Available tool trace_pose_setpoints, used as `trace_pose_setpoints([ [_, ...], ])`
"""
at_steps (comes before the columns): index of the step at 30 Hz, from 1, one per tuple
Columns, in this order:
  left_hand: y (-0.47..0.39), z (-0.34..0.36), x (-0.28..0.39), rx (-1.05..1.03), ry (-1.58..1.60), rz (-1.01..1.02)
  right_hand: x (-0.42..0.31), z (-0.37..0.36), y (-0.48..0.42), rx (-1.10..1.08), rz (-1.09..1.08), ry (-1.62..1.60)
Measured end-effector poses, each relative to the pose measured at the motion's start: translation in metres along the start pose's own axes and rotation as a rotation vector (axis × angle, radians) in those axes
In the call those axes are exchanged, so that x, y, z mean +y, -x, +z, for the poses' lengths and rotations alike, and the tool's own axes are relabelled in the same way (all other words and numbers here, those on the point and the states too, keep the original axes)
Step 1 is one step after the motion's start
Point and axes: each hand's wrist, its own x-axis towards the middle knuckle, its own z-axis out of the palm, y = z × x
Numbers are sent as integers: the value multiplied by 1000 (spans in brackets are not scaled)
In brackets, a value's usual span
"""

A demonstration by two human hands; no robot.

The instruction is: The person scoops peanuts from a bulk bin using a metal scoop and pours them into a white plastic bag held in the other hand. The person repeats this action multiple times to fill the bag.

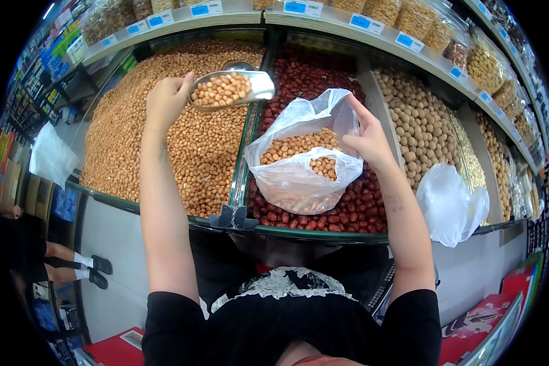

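My left hand [164, 105] grips a metal scoop [263, 85] heaped with shelled peanuts [224, 89]. The scoop is held above the border between a bin of loose peanuts [119, 132] and a bin of dried red dates [313, 64], its mouth facing right. Its handle is hidden in my fist. With thumb and fingers, my right hand [370, 142] holds the rim of a translucent plastic bag [297, 190]. The bag gapes at the top, peanuts [297, 146] fill its lower part, and it rests over the dates. The scoop and the bag are apart.
To the right are a bin of round tan nuts or dried fruit [421, 123] and a whitish plastic bag [446, 201] over the bin's front edge. A shelf [238, 18] with packaged goods overhangs the back. Another plastic bag [52, 153] hangs left. A person's legs [68, 263] show lower left.
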Motion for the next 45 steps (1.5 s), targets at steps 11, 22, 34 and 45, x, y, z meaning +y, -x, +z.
trace_pose_setpoints([
  [11,29,25,91,278,-211,643,2,-3,1,-25,36,94],
  [22,35,26,110,586,-224,892,1,-2,1,-14,32,83],
  [34,0,39,16,234,16,-152,5,-8,2,-23,98,4],
  [45,-7,36,-105,375,-165,-479,4,-7,2,64,98,19],
])
